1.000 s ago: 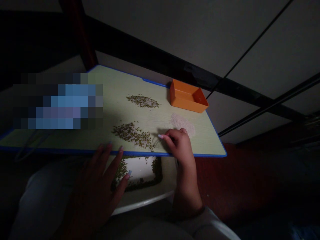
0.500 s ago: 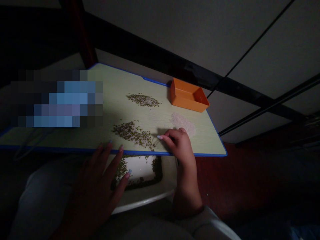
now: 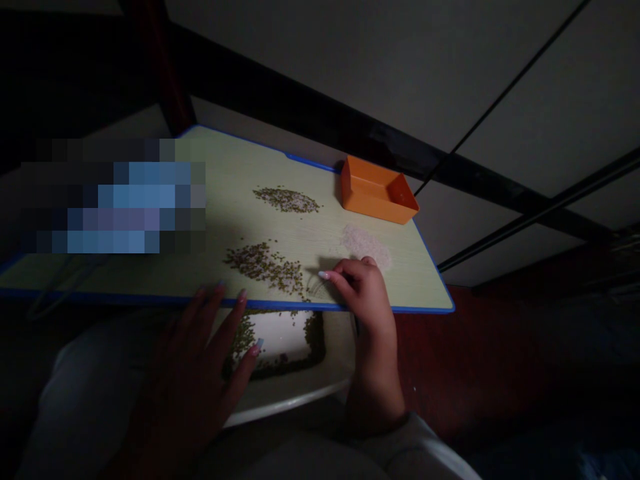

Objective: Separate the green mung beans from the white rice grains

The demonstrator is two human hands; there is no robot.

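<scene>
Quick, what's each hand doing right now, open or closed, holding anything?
Left hand: open and spread at the near edge of the board, nothing seen held.
Right hand: closed in a pinch, apparently on something thin, too faint to identify.

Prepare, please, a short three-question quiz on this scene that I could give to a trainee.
1. What colour is the open box: A blue, B orange or C white?
2. True or false: the pale heap lies nearer the right hand than the left hand.
3. How many heaps mixing green and pale grains lie on the board?

Key: 1. B. 2. True. 3. Two: the far mixed heap and the near mixed heap.
</scene>
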